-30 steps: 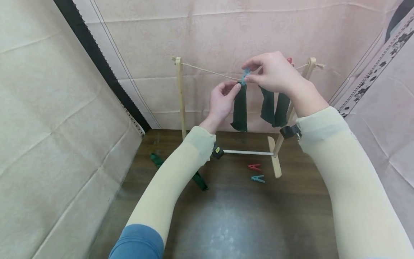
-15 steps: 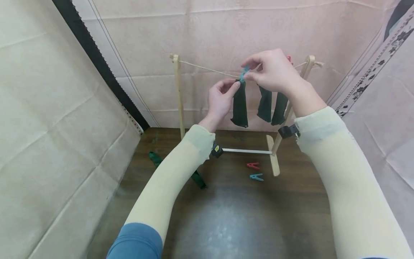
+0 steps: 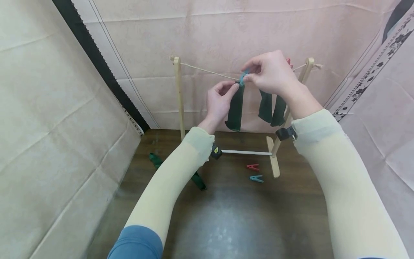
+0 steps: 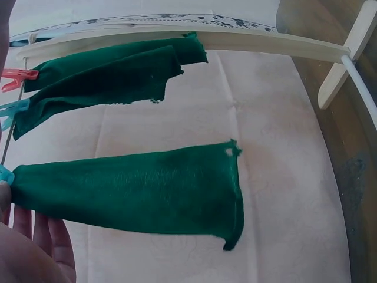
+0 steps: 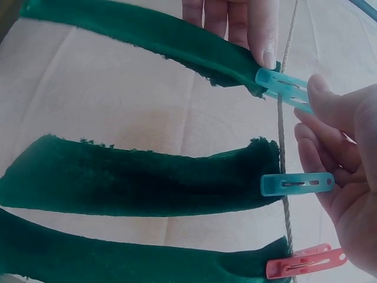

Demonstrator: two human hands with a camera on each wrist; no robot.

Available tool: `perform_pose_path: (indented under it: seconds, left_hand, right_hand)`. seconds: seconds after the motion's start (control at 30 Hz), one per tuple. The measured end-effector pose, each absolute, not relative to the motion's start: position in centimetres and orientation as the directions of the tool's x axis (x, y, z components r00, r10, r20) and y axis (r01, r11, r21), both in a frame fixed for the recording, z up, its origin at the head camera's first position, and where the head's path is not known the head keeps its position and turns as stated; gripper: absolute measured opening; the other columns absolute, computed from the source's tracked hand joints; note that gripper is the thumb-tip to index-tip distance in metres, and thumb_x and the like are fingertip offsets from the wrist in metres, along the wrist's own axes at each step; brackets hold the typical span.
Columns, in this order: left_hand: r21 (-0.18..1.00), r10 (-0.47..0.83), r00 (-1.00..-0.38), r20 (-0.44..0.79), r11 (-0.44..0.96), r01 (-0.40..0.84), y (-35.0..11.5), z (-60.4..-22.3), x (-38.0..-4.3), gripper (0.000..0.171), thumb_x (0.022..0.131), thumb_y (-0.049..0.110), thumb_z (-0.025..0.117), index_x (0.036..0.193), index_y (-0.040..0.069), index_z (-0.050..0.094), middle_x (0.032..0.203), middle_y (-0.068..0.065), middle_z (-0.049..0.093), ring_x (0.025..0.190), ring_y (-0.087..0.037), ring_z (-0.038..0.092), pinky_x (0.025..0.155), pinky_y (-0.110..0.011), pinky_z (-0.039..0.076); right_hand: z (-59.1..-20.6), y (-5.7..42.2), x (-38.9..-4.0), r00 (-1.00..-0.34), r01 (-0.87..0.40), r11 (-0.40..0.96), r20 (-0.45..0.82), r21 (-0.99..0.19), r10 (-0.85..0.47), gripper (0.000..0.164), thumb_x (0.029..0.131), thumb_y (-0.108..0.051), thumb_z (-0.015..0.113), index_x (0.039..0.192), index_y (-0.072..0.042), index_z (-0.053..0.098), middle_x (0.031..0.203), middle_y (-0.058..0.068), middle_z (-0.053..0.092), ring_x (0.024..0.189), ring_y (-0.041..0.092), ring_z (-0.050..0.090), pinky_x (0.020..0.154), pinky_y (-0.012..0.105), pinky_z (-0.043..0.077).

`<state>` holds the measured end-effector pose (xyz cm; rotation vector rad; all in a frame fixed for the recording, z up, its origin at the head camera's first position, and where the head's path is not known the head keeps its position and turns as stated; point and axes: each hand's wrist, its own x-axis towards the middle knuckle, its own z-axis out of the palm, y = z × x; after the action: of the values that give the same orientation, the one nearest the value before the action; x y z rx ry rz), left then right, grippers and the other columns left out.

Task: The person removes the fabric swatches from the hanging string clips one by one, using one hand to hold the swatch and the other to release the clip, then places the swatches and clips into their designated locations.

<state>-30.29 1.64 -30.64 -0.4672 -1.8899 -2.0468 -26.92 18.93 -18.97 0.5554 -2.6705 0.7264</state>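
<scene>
My left hand [image 3: 218, 102] pinches the top corner of a dark green cloth strip [image 4: 129, 191] that hangs at a cord [image 3: 207, 71]. A blue clothespin [image 5: 270, 78] sits across the cord with its tips on the strip's upper edge. The thumb and fingers of my right hand [image 3: 275, 73] hold this clothespin by its handle end. Two more green strips hang beside it in the right wrist view: one strip [image 5: 147, 177] under a second blue clothespin [image 5: 297, 184], the other strip [image 5: 135, 256] under a red clothespin [image 5: 306, 263].
The cord runs between a left wooden post [image 3: 179, 93] and a right wooden post [image 3: 306, 73], joined low by a white rod [image 3: 245, 152]. On the table lie a red clothespin [image 3: 253, 167], a blue clothespin [image 3: 256, 178] and green cloth [image 3: 198, 181], partly hidden by my left forearm.
The lower end of the held strip has swung a little left. Both hands keep almost the same place, still on the cloth and the clothespin.
</scene>
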Motion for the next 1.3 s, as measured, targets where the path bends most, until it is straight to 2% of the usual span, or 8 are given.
perform_pose_path:
  seconds: [0.17, 0.43, 0.6, 0.9, 1.3]
  left_hand:
    - [0.895, -0.013, -0.899, 0.438, -0.091, 0.437, 1.58, -30.65, -30.39, 0.021, 0.1, 0.024, 0.08, 0.112, 0.008, 0.081, 0.103, 0.0, 0.079, 0.095, -0.017, 0.071, 0.084, -0.03, 0.059]
    - [0.892, 0.003, -0.895, 0.446, -0.079, 0.444, 1.88, -30.57, -30.31, 0.021, 0.1, 0.024, 0.08, 0.113, 0.007, 0.081, 0.102, -0.001, 0.079, 0.094, -0.017, 0.072, 0.083, -0.031, 0.06]
    - [0.898, 0.0, -0.899, 0.437, -0.049, 0.437, 1.73, -30.73, -30.32, 0.02, 0.101, 0.025, 0.078, 0.114, 0.01, 0.081, 0.103, 0.0, 0.078, 0.095, -0.016, 0.07, 0.084, -0.03, 0.058]
    - [0.894, -0.004, -0.897, 0.442, -0.081, 0.441, 1.41, -30.48, -30.49, 0.02, 0.1, 0.024, 0.079, 0.113, 0.008, 0.08, 0.101, -0.002, 0.078, 0.093, -0.018, 0.072, 0.082, -0.031, 0.059]
    - [0.9, 0.077, -0.901, 0.427, -0.138, 0.414, 1.37, -30.1, -30.46, 0.018, 0.101, 0.019, 0.078, 0.114, 0.007, 0.078, 0.104, -0.002, 0.079, 0.099, -0.016, 0.073, 0.087, -0.03, 0.059]
  right_hand:
    - [-18.79, 18.78, -26.91, -0.883, -0.429, 0.803, 0.379, -0.413, -0.276, 0.024, 0.101, -0.018, 0.076, 0.123, -0.013, 0.081, 0.108, 0.004, 0.081, 0.095, 0.016, 0.073, 0.077, 0.025, 0.052]
    - [-18.55, 19.0, -26.39, -0.898, -0.383, 0.836, 0.37, -0.394, -0.237, 0.025, 0.102, -0.022, 0.075, 0.126, -0.018, 0.081, 0.111, 0.002, 0.081, 0.09, 0.015, 0.072, 0.068, 0.027, 0.049]
    - [-18.78, 18.88, -26.33, -0.881, -0.392, 0.845, 0.414, -0.364, -0.23, 0.023, 0.101, -0.024, 0.077, 0.123, -0.018, 0.082, 0.109, 0.002, 0.082, 0.077, 0.015, 0.066, 0.056, 0.027, 0.038]
    - [-18.8, 18.48, -26.64, -0.87, -0.405, 0.844, 0.431, -0.351, -0.238, 0.022, 0.102, -0.023, 0.076, 0.121, -0.016, 0.083, 0.11, 0.003, 0.081, 0.085, 0.016, 0.07, 0.065, 0.026, 0.046]
    - [-18.85, 18.78, -26.14, -0.853, -0.438, 0.815, 0.463, -0.381, -0.242, 0.019, 0.102, -0.019, 0.077, 0.118, -0.011, 0.083, 0.109, 0.007, 0.081, 0.089, 0.018, 0.071, 0.072, 0.022, 0.048]
